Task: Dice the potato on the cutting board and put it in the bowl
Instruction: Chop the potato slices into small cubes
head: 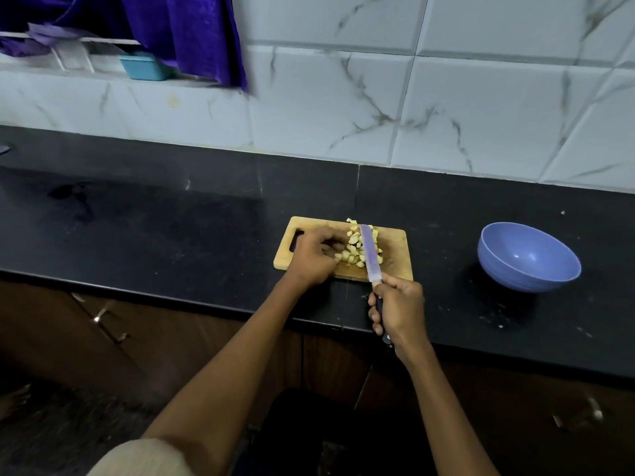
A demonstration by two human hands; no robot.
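A wooden cutting board (395,245) lies on the black counter, and a pile of pale diced potato pieces (354,249) sits in its middle. My left hand (314,257) rests on the board's left part, fingers curled against the left side of the pieces. My right hand (398,310) grips the dark handle of a knife (371,255), whose blade lies across the pile pointing away from me. An empty blue bowl (529,257) stands on the counter to the right of the board, apart from it.
The black counter (171,218) runs along a white marbled tile wall (412,97). A purple cloth (192,32) and a teal container (146,67) are on a ledge at the upper left. Wooden cabinets with handles sit below the counter's front edge.
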